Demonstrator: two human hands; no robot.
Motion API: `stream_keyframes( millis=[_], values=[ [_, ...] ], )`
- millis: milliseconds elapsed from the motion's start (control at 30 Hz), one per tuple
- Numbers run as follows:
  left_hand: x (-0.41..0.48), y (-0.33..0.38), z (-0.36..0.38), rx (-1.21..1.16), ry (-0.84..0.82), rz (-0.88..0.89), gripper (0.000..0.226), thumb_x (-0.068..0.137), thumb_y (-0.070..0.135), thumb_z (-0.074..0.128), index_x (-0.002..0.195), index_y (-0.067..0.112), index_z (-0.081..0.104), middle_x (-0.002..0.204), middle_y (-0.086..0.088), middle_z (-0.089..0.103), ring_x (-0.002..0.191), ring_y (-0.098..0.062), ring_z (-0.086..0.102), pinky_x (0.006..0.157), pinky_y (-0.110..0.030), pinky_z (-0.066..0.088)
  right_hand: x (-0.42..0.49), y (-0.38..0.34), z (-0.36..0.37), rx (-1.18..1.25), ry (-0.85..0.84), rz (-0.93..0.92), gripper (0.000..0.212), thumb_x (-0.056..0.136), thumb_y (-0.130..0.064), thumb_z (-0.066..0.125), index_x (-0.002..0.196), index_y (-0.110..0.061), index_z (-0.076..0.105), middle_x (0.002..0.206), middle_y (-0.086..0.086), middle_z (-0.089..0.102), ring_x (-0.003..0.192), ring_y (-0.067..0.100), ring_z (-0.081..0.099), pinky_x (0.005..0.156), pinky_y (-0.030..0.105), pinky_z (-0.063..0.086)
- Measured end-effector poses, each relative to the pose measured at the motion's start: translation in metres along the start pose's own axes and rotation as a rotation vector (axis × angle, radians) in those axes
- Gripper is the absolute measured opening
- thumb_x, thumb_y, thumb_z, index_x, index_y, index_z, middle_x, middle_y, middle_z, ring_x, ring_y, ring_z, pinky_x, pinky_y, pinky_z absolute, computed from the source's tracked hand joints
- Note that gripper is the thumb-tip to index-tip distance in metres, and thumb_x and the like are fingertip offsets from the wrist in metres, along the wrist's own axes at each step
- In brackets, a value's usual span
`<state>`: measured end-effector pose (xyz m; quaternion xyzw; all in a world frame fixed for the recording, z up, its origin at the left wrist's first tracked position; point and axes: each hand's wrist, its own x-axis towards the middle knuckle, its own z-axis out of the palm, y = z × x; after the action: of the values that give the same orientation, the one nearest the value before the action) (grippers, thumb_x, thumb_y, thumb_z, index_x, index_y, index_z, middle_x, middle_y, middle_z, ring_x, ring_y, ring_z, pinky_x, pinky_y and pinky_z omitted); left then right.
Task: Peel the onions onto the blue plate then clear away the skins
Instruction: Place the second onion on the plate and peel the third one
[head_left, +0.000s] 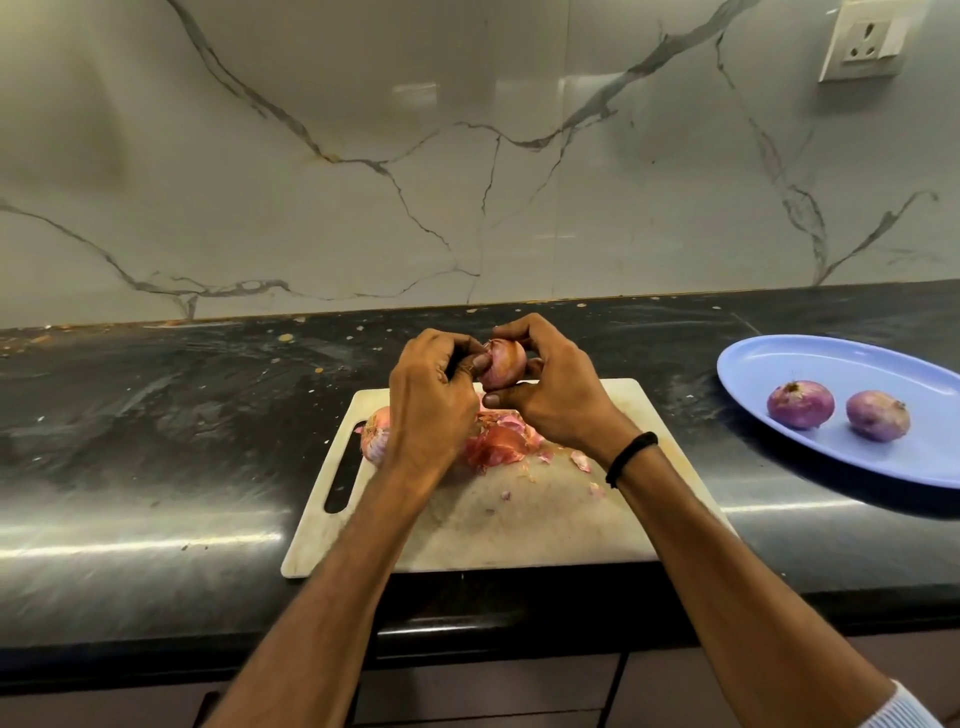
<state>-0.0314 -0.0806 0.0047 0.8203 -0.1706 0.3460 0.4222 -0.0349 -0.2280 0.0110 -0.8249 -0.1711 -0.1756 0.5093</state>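
Observation:
I hold a red onion (502, 363) with its papery skin on above the far edge of the white cutting board (545, 519). My right hand (556, 395) grips it from the right, thumb under it. My left hand (431, 395) pinches at its left side with curled fingers. A heap of pink skins (501, 441) lies on the board under my hands. Another unpeeled onion (375, 434) rests at the board's left, partly hidden by my left wrist. Two peeled purple onions (800, 404) (878, 415) lie on the blue plate (831, 358) at the right.
The board sits on a black stone counter (156, 415) speckled with crumbs, close to its front edge. A marble backsplash rises behind, with a wall socket (865, 44) at the upper right. The plate's right side runs out of view.

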Motion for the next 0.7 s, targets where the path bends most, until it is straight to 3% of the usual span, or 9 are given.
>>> stream_keyframes(
  millis=[100,200,300,433,600,700],
  values=[
    [0.0,-0.003,0.004,0.072,-0.019,0.027,0.017,0.087,-0.008,0.059,0.096,0.005,0.066,0.096,-0.006,0.061,0.092,-0.019,0.056,0.075,-0.015,0.042,0.0,0.0,0.001,-0.007,-0.008,0.017,0.063,0.072,-0.008,0.087,0.124,-0.02,0.054,0.116,-0.006,0.057,0.102,0.014,0.064,0.081,0.023,0.059],
    [-0.001,-0.002,0.006,0.074,-0.006,0.014,0.022,0.087,-0.009,0.053,0.102,0.003,0.064,0.101,-0.011,0.061,0.094,-0.02,0.056,0.079,-0.021,0.048,0.0,-0.001,0.001,-0.02,-0.039,0.021,0.067,0.074,-0.012,0.085,0.132,-0.022,0.053,0.122,-0.009,0.055,0.11,0.015,0.061,0.093,0.028,0.056],
    [-0.001,0.001,0.003,0.048,0.025,-0.017,0.021,0.091,-0.007,0.051,0.104,0.004,0.063,0.1,-0.007,0.059,0.09,-0.014,0.055,0.075,-0.009,0.044,-0.001,-0.004,-0.004,0.189,-0.122,0.057,0.064,0.082,-0.005,0.076,0.139,-0.018,0.051,0.13,-0.005,0.055,0.117,0.017,0.06,0.098,0.029,0.053],
    [-0.001,0.002,-0.001,-0.003,0.018,-0.066,0.018,0.096,-0.004,0.049,0.102,0.009,0.06,0.096,-0.003,0.061,0.085,-0.012,0.057,0.072,-0.01,0.046,-0.001,-0.004,-0.011,0.367,-0.139,0.107,0.051,0.089,0.006,0.064,0.135,-0.013,0.053,0.129,0.001,0.055,0.118,0.023,0.059,0.095,0.036,0.056],
    [0.0,0.003,-0.007,-0.098,0.005,-0.107,0.019,0.097,-0.002,0.053,0.102,0.015,0.06,0.097,0.004,0.061,0.084,0.003,0.058,0.073,0.0,0.045,0.0,-0.002,-0.013,0.376,-0.119,0.12,0.05,0.086,0.002,0.071,0.13,-0.015,0.056,0.128,0.004,0.055,0.117,0.024,0.059,0.092,0.038,0.058],
    [0.001,0.003,-0.008,-0.166,-0.039,-0.103,0.017,0.097,0.009,0.059,0.11,0.018,0.065,0.108,0.006,0.066,0.097,-0.001,0.063,0.081,-0.007,0.05,0.001,-0.001,-0.012,0.33,-0.081,0.106,0.056,0.079,0.002,0.077,0.128,-0.015,0.057,0.128,0.005,0.057,0.116,0.023,0.061,0.093,0.037,0.057]
  ],
)
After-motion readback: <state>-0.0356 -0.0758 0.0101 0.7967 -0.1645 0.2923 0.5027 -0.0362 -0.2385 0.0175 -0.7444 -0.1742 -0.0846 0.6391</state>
